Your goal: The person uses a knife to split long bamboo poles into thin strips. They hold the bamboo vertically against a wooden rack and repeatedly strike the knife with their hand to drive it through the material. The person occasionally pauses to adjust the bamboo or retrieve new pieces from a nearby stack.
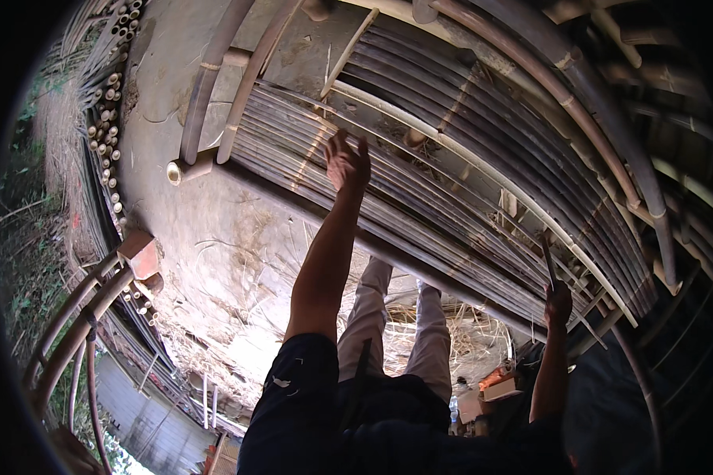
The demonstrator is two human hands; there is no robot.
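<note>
In front of me lies a low bamboo frame decked with rows of dark bamboo slats (293, 134). My left hand (346, 162) is stretched out over these slats with its fingers apart and nothing visible in it. I cannot tell whether the fingertips touch the slats. At the right end of the frame, my right hand (558, 306) is closed around the lower end of a long, narrow knife-like tool (549, 261), which points up and away from me. A pale split bamboo rail (451, 142) runs between two slatted sections, with gaps beside it.
Thick bamboo poles (602, 87) curve along the far right. A round pole (285, 202) forms the near edge. Stacked cut bamboo (107, 134) lines the left side. A red-brown block (140, 255) sits by bent poles at left. Shavings (475, 336) litter the ground near my legs.
</note>
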